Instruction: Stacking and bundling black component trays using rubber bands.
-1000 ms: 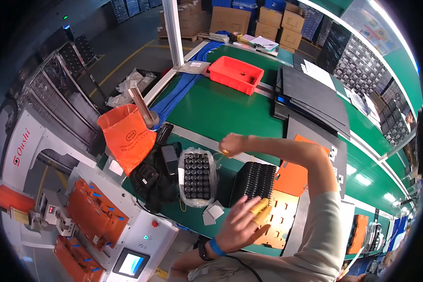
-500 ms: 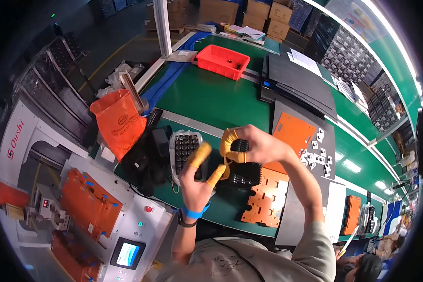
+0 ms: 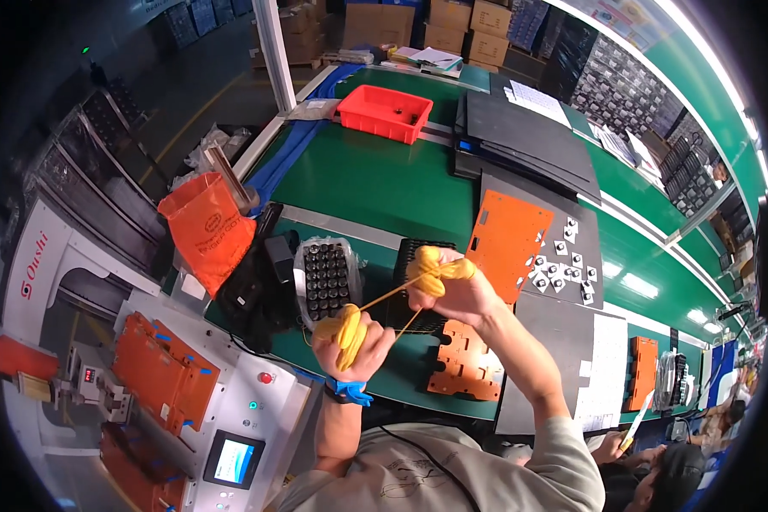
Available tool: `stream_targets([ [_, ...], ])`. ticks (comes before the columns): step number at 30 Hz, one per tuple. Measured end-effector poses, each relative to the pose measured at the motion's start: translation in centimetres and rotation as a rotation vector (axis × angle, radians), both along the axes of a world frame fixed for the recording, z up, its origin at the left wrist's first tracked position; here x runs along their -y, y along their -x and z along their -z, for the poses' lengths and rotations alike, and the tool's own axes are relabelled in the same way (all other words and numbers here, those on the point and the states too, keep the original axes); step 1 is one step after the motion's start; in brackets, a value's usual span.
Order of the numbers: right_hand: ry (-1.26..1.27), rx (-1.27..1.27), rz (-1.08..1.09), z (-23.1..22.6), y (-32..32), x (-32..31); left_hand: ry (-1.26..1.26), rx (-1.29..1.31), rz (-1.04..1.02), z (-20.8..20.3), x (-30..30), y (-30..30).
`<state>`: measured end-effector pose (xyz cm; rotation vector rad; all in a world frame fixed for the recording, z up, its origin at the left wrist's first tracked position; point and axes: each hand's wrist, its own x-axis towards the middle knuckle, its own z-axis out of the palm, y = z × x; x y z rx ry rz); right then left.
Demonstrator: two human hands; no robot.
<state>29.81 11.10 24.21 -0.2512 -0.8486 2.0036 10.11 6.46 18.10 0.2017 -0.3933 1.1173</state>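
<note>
A thin yellow elastic band (image 3: 390,296) is stretched in two strands between my hands. My left hand (image 3: 356,346), its fingertips covered in yellow finger cots, is closed on the band's near end. My right hand (image 3: 454,297), also wearing yellow cots, pinches the other end, farther away and to the right. Behind the hands, a clear-wrapped tray (image 3: 326,275) holds rows of black round parts. Partly covered by my right hand is a black ribbed rack (image 3: 412,253). An orange plate with cutouts (image 3: 465,367) lies below my right wrist.
Another orange plate (image 3: 509,239) and several small white pieces with black knobs (image 3: 563,271) lie on a dark sheet to the right. A red bin (image 3: 384,113) stands at the back. An orange bag (image 3: 205,226) and a machine with a screen (image 3: 233,462) are left.
The hands have closed from spread fingers, and the yellow band now runs taut between them. My left hand has moved down and turned. The whole view has shifted slightly.
</note>
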Motion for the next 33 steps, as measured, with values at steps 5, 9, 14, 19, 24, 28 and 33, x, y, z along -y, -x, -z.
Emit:
stream_targets([
  [5,-0.076,0.157,-0.209,-0.9,0.7,2.0,-0.048,0.094,0.625,4.3,1.7,0.3],
  [9,-0.33,0.381,-0.393,0.2,0.5,2.9,-0.876,-0.308,0.873,-4.6,1.2,-1.3],
  [14,-0.043,0.256,-0.384,2.9,-0.2,5.9,-0.892,-1.532,-0.34,-8.7,3.3,0.4],
  [19,-0.201,0.505,0.412,5.2,-1.4,8.2,-1.051,-1.728,-0.992,-8.7,-0.5,-2.1],
  [24,-0.246,0.601,0.955,5.8,-5.7,6.8,-1.426,-2.06,-0.776,-6.3,-4.7,-4.1],
  [28,-0.24,0.654,0.947,4.2,-6.2,5.7,-1.718,-2.216,-0.636,-5.2,-7.5,-8.3],
  [33,-0.622,1.15,0.776,1.8,-4.8,5.4,-1.803,-2.23,-0.571,0.7,-11.3,-8.7],
])
